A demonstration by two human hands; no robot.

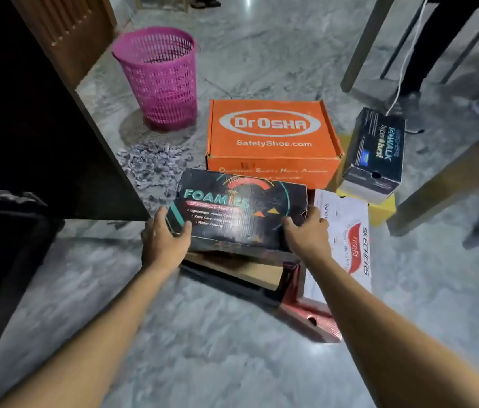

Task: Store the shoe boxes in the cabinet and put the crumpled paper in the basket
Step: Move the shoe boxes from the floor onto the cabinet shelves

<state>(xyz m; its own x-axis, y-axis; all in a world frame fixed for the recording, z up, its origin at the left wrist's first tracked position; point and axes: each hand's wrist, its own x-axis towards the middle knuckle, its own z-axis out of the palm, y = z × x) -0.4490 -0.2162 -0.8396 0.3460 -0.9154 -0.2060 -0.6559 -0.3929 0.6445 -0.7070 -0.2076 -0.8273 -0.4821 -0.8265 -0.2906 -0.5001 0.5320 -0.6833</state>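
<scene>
A black shoe box with teal "FOAM" lettering [241, 207] is held at both ends. My left hand [163, 240] grips its left end and my right hand [306, 231] grips its right end. It sits tilted over a red box [309, 316] on the floor. An orange box [270, 136] stands behind it. To the right a white box [347, 240] lies flat, and a dark box [375, 154] rests on a yellow box [382, 210]. Grey crumpled paper [153, 166] lies in a heap in front of the pink basket [158, 78]. The cabinet [26, 128] stands open at the left.
The cabinet's wooden door [64, 39] swings out toward the basket. Wooden table legs [362, 45] and a slanted beam [450, 178] stand at the right, with a white cord [406, 63] hanging down. The marble floor [217, 348] lies in front of me.
</scene>
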